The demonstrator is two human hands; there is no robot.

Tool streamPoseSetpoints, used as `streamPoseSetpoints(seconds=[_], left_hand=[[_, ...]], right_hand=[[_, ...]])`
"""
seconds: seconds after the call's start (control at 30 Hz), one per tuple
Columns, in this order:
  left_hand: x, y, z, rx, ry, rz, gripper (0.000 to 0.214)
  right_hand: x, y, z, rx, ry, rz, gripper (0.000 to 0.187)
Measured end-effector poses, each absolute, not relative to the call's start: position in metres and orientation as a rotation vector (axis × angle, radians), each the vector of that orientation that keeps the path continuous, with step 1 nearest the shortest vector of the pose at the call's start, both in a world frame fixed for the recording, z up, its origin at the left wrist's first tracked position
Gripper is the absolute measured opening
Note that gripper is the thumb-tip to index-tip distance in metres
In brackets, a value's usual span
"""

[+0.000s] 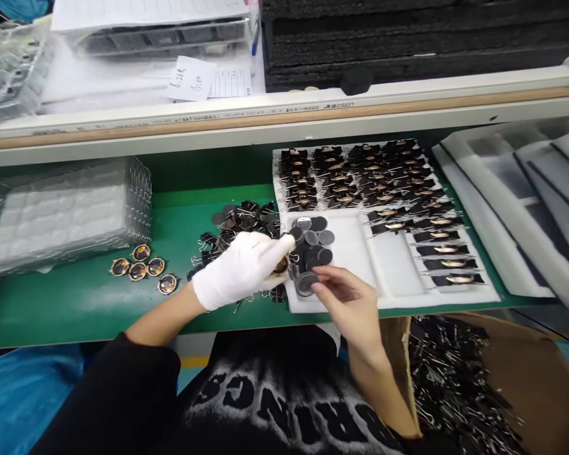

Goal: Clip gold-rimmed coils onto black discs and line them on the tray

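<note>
My left hand (241, 265), in a white glove, is closed around a gold-rimmed watch case (281, 265), mostly hidden by the fingers. Thumb and fingertips of my bare right hand (353, 303) pinch the edge of a round clear-grey disc (306, 282). Just beyond it, more dark and clear discs (318, 224) lie loosely on the white foam tray (346, 253). A heap of black binder clips (246, 218) spreads behind and beside the gloved hand. Farther left, several gold-rimmed watch cases (138, 271) rest on the green bench.
Rows of black binder clips clamped on gold-edged pieces (374, 170) fill the tray's back and right. Stacked clear plastic trays (76, 208) stand left; white foam trays (497, 208) lean right. A box of binder clips (455, 385) sits below the bench. A shelf edge (194, 123) runs above.
</note>
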State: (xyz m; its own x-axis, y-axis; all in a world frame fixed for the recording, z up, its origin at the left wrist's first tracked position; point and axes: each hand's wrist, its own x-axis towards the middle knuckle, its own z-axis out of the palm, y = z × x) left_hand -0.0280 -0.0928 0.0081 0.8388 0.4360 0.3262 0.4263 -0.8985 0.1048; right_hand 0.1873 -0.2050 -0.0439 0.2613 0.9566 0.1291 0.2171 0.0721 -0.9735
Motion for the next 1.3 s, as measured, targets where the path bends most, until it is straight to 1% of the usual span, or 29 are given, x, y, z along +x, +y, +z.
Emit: streamPoseSetpoints(seconds=[0.07, 0.13, 0.27, 0.37, 0.43, 0.53, 0.6, 0.67, 0.87, 1.0, 1.1, 1.2, 1.3], left_hand=[[-0.013, -0.096, 0.005, 3.025, 0.565, 0.55, 0.038], [-0.004, -0.101, 0.0, 3.015, 0.455, 0.59, 0.039], [0.0, -0.113, -0.008, 2.96, 0.347, 0.662, 0.042], [-0.012, -0.106, -0.001, 2.941, 0.334, 0.612, 0.049], [-0.026, -0.089, 0.01, 2.965, 0.539, 0.541, 0.05], [-0.044, -0.053, 0.022, 2.983, 1.062, 0.317, 0.045], [-0.046, -0.03, 0.024, 2.982, 1.201, 0.086, 0.046], [-0.04, -0.013, 0.02, 2.982, 1.131, -0.068, 0.047], [0.004, 0.017, 0.004, 2.945, 0.659, -0.261, 0.036], [0.02, 0.036, -0.002, 2.817, 0.475, -0.415, 0.019], [0.011, 0.043, -0.002, 2.722, 0.409, -0.197, 0.022], [-0.008, 0.032, 0.005, 2.675, 0.476, 0.182, 0.026], [-0.019, -0.002, 0.013, 2.603, 0.667, 0.592, 0.027]], right_hand=[[0.173, -0.204, -0.041, -1.355, -1.155, 0.882, 0.013], [0.165, -0.203, -0.043, -1.312, -1.095, 0.941, 0.011], [0.164, -0.204, -0.05, -1.175, -0.856, 1.318, 0.027], [0.172, -0.206, -0.054, -1.152, -0.74, 1.437, 0.038], [0.178, -0.205, -0.055, -1.133, -0.65, 1.49, 0.043], [0.182, -0.2, -0.054, -1.06, -0.482, 1.61, 0.035], [0.181, -0.196, -0.054, -1.003, -0.395, 1.648, 0.032], [0.179, -0.193, -0.054, -0.968, -0.354, 1.646, 0.031], [0.18, -0.192, -0.055, -0.962, -0.353, 1.634, 0.033], [0.185, -0.193, -0.054, -0.939, -0.325, 1.603, 0.029], [0.189, -0.194, -0.053, -0.899, -0.269, 1.573, 0.027], [0.191, -0.193, -0.054, -0.878, -0.228, 1.56, 0.029], [0.185, -0.187, -0.055, -0.811, -0.275, 1.566, 0.025]])
